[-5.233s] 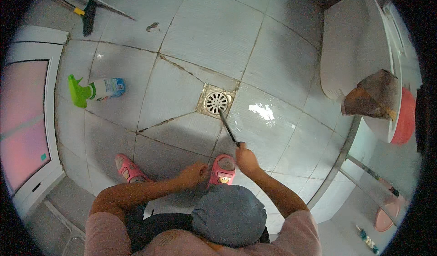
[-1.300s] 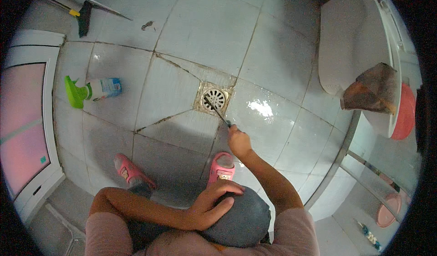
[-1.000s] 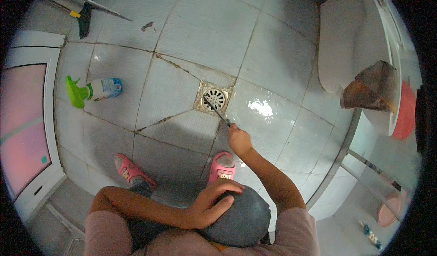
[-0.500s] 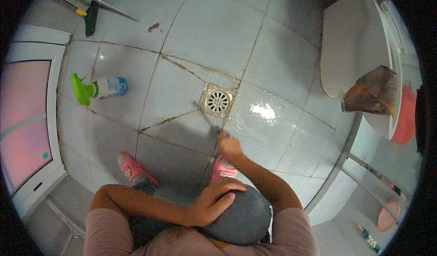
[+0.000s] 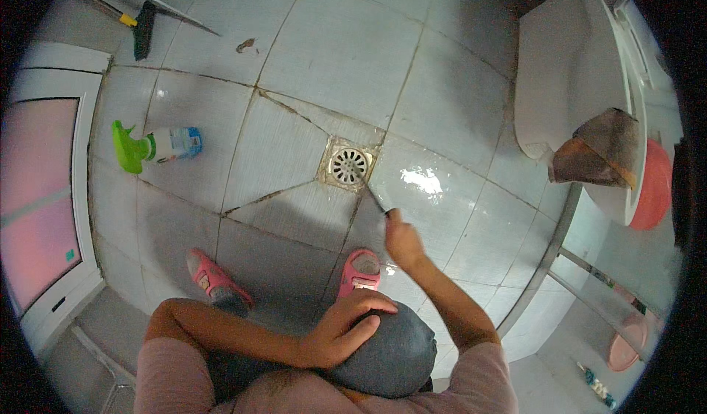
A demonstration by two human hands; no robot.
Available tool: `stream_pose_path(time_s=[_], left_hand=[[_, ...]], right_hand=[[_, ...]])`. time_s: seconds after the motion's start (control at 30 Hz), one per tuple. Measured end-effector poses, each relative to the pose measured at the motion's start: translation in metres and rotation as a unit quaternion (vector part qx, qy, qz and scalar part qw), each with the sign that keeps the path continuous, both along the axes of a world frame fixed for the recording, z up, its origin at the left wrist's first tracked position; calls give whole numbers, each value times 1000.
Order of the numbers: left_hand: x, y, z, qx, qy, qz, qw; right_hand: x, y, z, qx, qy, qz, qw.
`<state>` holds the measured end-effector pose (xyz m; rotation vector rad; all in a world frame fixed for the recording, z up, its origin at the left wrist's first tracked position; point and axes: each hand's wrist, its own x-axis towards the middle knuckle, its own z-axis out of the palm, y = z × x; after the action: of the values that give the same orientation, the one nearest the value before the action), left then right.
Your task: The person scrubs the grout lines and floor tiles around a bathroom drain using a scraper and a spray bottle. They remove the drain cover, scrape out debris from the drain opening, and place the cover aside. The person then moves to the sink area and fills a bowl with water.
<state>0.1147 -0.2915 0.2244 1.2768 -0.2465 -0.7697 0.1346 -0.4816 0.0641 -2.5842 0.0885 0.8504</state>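
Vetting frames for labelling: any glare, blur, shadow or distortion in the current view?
Head view throughout: glare on the floor tile right of the drain cover; blur along the thin tool in the right hand; shadow between the pink slippers; door frame bowed.

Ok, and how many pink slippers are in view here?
2. The left slipper is on the left foot, below and left of the floor drain in the picture; the right slipper is nearly straight below the drain, its heel end hidden behind the knee.
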Motion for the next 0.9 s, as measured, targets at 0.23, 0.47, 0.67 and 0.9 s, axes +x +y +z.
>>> stream_pose_path(time_s=[0.23,0.47,0.67,0.9], left_hand=[[2,-5,1,-10,-7,-8,1000],[0,-1,0,-13,-3,5,1000],[-1,-1,0,-13,-12,19,1000],[0,-3,0,-24,-15,6,1000]], right_hand=[[45,-45,12,96,16,29,995],[59,-39,31,427,379,-395,720],[52,1,34,435,198,-444,758],[63,2,-21,344,-70,-436,828]])
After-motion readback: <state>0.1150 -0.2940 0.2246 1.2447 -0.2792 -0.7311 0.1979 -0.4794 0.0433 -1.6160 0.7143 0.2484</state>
